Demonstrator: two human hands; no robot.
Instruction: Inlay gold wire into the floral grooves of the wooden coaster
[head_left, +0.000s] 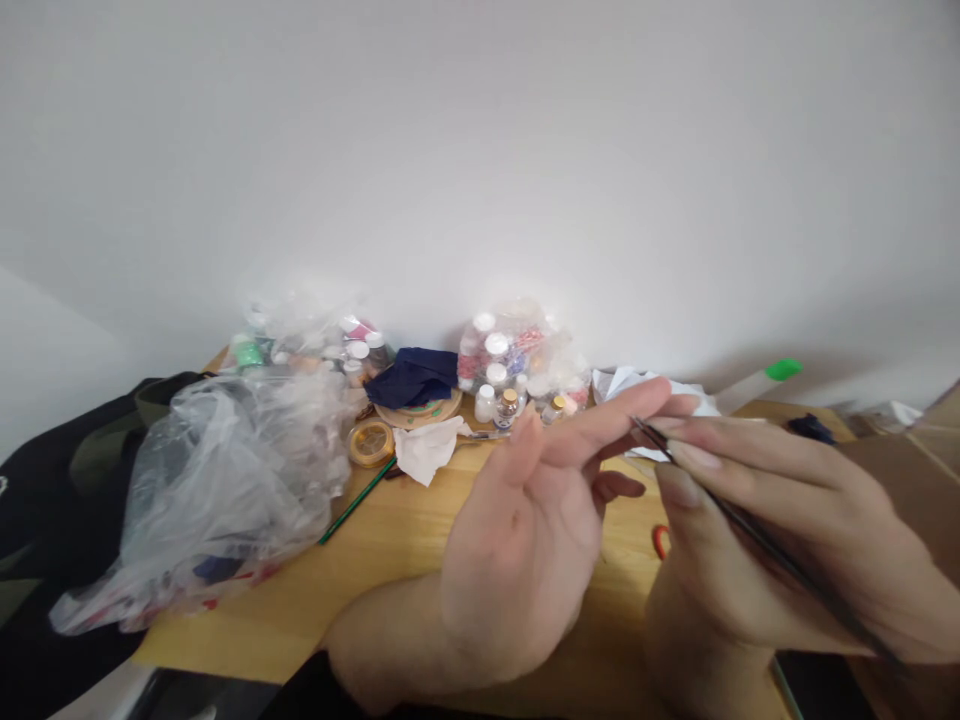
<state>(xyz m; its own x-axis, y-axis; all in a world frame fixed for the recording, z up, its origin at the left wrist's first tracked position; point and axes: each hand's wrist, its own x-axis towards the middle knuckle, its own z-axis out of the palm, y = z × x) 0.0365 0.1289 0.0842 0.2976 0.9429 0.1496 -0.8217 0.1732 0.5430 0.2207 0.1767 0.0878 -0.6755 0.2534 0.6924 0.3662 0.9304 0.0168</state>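
My left hand is held palm up over the table, its index finger stretched toward the right and other fingers partly bent. It grips nothing. From the right comes my right hand, closed around a slim dark pointed tool, whose exact kind I cannot make out. The tool's fine tip meets or nearly meets the outstretched left finger. A small brownish spot shows on the left palm. Beneath the hands lies the wooden table.
A clear plastic bag lies at left. Bagged bottles, dark blue cloth, a round amber container, white tissue and a green stick stand or lie behind. A green-capped white tube is at right, near an orange loop.
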